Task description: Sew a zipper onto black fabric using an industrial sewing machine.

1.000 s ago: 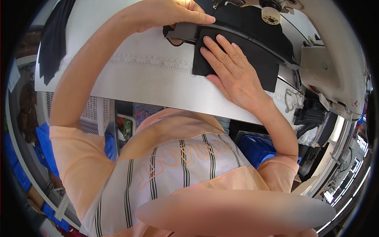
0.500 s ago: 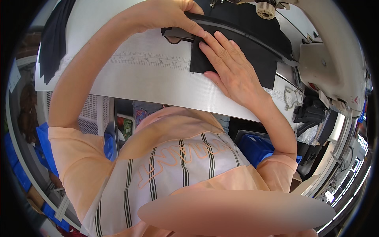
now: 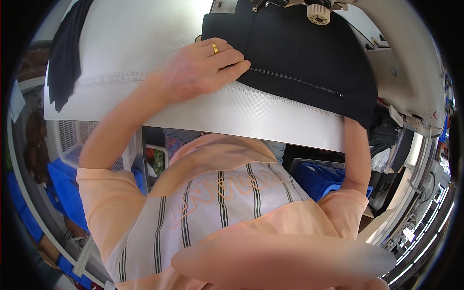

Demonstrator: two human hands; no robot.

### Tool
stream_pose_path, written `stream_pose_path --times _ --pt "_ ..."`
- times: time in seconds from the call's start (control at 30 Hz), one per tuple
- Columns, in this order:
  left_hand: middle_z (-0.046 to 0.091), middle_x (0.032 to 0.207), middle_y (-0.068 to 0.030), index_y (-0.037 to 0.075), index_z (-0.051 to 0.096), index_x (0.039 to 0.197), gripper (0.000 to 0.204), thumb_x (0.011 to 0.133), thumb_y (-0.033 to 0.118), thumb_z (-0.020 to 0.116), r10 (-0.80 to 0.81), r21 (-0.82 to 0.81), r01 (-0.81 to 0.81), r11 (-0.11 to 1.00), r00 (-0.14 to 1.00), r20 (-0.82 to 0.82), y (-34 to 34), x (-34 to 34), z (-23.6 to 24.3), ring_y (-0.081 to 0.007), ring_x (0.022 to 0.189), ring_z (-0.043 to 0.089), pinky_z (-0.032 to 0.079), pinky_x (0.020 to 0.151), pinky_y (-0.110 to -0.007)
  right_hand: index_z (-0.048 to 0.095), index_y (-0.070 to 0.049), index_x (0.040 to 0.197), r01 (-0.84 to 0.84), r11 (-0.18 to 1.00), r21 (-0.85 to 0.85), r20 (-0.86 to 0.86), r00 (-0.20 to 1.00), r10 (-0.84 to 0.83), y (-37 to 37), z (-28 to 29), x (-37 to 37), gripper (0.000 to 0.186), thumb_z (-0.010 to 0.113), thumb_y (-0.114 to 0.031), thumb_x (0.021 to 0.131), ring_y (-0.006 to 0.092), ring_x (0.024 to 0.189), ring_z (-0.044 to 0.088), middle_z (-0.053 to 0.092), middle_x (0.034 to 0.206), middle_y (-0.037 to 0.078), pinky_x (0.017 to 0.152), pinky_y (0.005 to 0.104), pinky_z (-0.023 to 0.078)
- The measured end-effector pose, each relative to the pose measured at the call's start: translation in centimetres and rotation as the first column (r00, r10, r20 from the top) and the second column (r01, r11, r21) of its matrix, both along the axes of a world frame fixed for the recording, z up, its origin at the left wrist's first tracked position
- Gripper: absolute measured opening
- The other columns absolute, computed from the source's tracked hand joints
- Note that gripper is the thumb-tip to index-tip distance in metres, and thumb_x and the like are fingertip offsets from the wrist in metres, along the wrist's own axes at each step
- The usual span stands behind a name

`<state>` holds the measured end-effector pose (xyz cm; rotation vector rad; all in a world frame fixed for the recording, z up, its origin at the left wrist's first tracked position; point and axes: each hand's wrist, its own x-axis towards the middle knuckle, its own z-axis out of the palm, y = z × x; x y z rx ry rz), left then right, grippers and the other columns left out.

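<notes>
A small green and red package [image 3: 153,162] stands upright on a shelf under the front edge of the white worktable [image 3: 270,113], just left of the seated person's chest. At the far left rim of the view, a pale paper sheet or label [image 3: 16,102] hangs beside the table's end, too bent by the lens to make out further. No screens or signs are visible anywhere in the workshop scene.
</notes>
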<state>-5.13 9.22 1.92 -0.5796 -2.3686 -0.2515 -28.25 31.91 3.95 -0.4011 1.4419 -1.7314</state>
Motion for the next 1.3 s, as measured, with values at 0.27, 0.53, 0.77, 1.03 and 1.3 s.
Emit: stream_pose_path --times 0.27,0.53,0.77,1.03,1.3 --pt "0.066 0.098 -0.0094 -0.001 0.067 0.101 0.034 0.067 0.001 0.068 0.076 0.071 -0.082 0.994 0.993 0.094 0.6 0.9 -0.8 -0.0225 0.082 0.066 0.056 0.071 -0.032 0.068 0.004 0.106 -0.014 0.907 0.420 -0.285 0.947 0.147 0.4 1.9 -3.5 0.041 0.076 -0.028 0.083 0.0151 0.080 0.068 0.071 0.095 0.010 0.071 0.0288 0.055" --pt "0.066 0.101 -0.0054 0.004 0.069 0.098 0.034 0.065 0.009 0.074 0.121 -0.138 -0.114 0.984 0.991 0.049 -4.0 -4.6 0.4 -0.0215 0.084 0.065 0.055 0.072 -0.031 0.070 0.006 0.103 0.161 0.864 0.477 -0.652 0.725 0.224 -4.4 0.3 -8.3 0.039 0.076 -0.026 0.082 0.0148 0.079 0.065 0.071 0.091 0.009 0.075 0.0287 0.050" --pt "0.067 0.099 -0.0085 0.001 0.069 0.101 0.033 0.070 0.011 0.074 0.167 -0.200 -0.161 0.966 0.986 0.013 -4.2 -6.0 -0.4 -0.0235 0.085 0.066 0.055 0.074 -0.033 0.066 0.005 0.090 0.474 0.850 0.231 -0.952 -0.070 0.298 -5.6 -4.7 -12.9 0.022 0.064 -0.017 0.086 0.0383 0.083 0.065 0.066 0.086 0.026 0.078 0.0406 0.050" --pt "0.068 0.113 -0.0088 0.002 0.069 0.104 0.030 0.075 0.007 0.074 0.224 0.022 -0.226 0.974 0.972 0.064 -3.7 -4.6 -2.1 -0.0233 0.094 0.068 0.055 0.078 -0.032 0.068 -0.004 0.114 0.440 0.893 0.095 -0.724 -0.585 0.366 -3.4 0.3 -5.0 0.031 0.069 -0.020 0.088 0.0245 0.098 0.065 0.071 0.107 0.010 0.086 0.0332 0.050" --pt "0.070 0.112 -0.0105 0.003 0.069 0.105 0.028 0.077 0.008 0.074 0.294 -0.015 -0.294 0.956 0.955 0.021 -2.9 -4.7 -1.8 -0.0235 0.098 0.069 0.055 0.082 -0.033 0.063 -0.001 0.118 0.542 0.741 -0.396 -0.776 -0.629 0.045 15.4 14.7 -10.2 0.032 0.067 -0.019 0.091 0.0262 0.109 0.063 0.068 0.114 0.011 0.096 0.0369 0.049"
